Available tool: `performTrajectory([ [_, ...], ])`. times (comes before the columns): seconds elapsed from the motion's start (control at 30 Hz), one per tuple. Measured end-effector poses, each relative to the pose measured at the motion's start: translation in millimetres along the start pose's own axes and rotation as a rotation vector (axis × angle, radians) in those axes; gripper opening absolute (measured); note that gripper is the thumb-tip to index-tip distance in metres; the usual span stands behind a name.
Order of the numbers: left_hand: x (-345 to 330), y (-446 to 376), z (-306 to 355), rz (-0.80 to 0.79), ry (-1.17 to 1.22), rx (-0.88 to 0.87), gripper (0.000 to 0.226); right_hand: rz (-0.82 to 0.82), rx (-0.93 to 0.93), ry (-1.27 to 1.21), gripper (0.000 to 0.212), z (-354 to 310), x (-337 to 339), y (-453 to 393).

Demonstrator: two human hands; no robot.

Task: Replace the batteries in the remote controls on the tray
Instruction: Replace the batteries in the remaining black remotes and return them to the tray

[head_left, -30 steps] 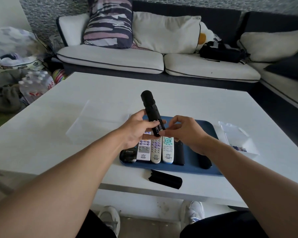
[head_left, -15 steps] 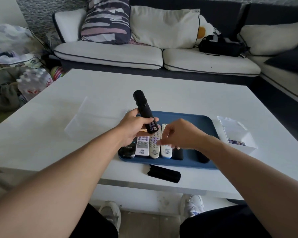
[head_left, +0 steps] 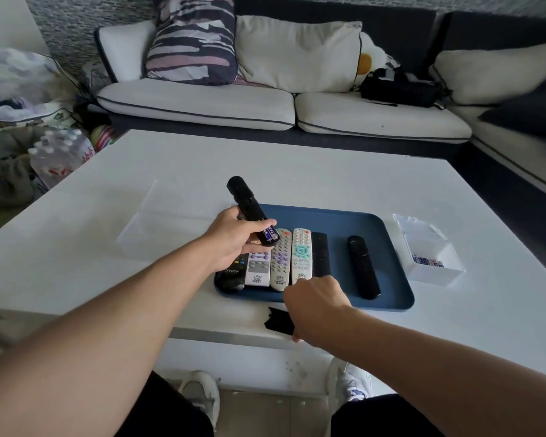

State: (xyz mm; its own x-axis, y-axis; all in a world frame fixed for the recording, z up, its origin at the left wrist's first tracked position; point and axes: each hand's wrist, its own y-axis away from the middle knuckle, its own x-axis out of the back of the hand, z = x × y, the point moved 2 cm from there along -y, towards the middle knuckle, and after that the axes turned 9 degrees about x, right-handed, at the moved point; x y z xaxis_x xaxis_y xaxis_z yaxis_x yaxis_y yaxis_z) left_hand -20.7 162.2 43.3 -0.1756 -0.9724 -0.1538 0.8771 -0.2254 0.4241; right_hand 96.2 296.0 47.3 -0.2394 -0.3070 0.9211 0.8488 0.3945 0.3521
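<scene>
My left hand [head_left: 234, 241] grips a black remote [head_left: 245, 200] above the left end of the blue tray [head_left: 344, 222]. The remote's back is open, and purple batteries [head_left: 271, 237] show in the compartment. My right hand [head_left: 316, 307] is down at the table's front edge, fingers curled over the right end of the black battery cover [head_left: 276, 321], which lies in front of the tray. Several remotes lie side by side on the tray: a black one [head_left: 232, 275], light ones [head_left: 300, 257] and two slim black ones [head_left: 363, 266].
A white box [head_left: 432, 263] holding batteries stands right of the tray, with its clear lid [head_left: 413, 223] behind it. A clear plastic tray [head_left: 171, 222] lies to the left on the white table [head_left: 297, 171]. A sofa runs along the far side.
My right hand left the held remote and dropped toward me, past the tray, onto the battery cover. My left hand lowered the remote slightly.
</scene>
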Motion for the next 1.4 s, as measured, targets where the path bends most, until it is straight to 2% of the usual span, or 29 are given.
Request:
performTrajectory([
  [0.13, 1, -1, 1, 0.048, 0.004, -0.021, 0.039, 0.060, 0.074, 0.019, 0.014, -2, -4, 5],
  [0.27, 5, 0, 5, 0.090, 0.066, -0.023, 0.036, 0.108, 0.114, -0.162, 0.027, 9, 18, 10],
  [0.4, 2, 5, 11, 0.068, 0.239, 0.043, 0.031, 0.257, -0.088, -0.416, 0.033, 46, 49, 12],
  [0.53, -7, 8, 11, -0.028, 0.353, 0.083, 0.045, 0.578, -0.294, -0.475, 0.035, 71, 58, 8],
  [0.6, -15, 12, 11, -0.092, 0.312, 0.080, 0.045, 0.622, -0.328, -0.397, 0.035, 69, 59, 2],
  [0.67, -24, 15, 10, -0.134, 0.191, 0.036, 0.034, 0.619, -0.332, -0.346, 0.038, 64, 59, -6],
  [0.83, -28, 11, 7, -0.046, -0.002, -0.111, 0.023, 0.625, -0.339, -0.366, 0.052, 60, 58, -15],
  [0.97, -23, 10, 11, 0.000, 0.018, -0.122, 0.018, 0.572, -0.387, -0.687, 0.054, 76, 50, -13],
  [1.03, -20, 10, 13, 0.001, 0.057, -0.131, 0.015, 0.521, -0.350, -1.031, 0.049, 83, 42, -13],
  [1.13, -20, 10, 14, 0.003, 0.088, -0.136, 0.011, 0.331, -0.258, -1.436, 0.033, 83, 30, -10],
  [1.2, -21, 9, 15, 0.033, 0.094, -0.144, 0.020, 0.315, -0.193, -1.537, 0.026, 84, 27, -7],
  [1.23, -21, 8, 15, 0.058, 0.092, -0.151, 0.036, 0.332, -0.180, -1.564, 0.025, 85, 25, -8],
  [1.33, -16, 4, 16, 0.136, 0.090, -0.182, 0.102, 0.335, -0.167, -1.659, 0.022, 87, 26, -8],
  [1.37, -15, 3, 17, 0.136, 0.100, -0.191, 0.111, 0.327, -0.159, -1.679, 0.022, 88, 25, -8],
  [1.4, -14, 3, 17, 0.124, 0.121, -0.197, 0.109, 0.327, -0.155, -1.683, 0.022, 88, 25, -8],
])
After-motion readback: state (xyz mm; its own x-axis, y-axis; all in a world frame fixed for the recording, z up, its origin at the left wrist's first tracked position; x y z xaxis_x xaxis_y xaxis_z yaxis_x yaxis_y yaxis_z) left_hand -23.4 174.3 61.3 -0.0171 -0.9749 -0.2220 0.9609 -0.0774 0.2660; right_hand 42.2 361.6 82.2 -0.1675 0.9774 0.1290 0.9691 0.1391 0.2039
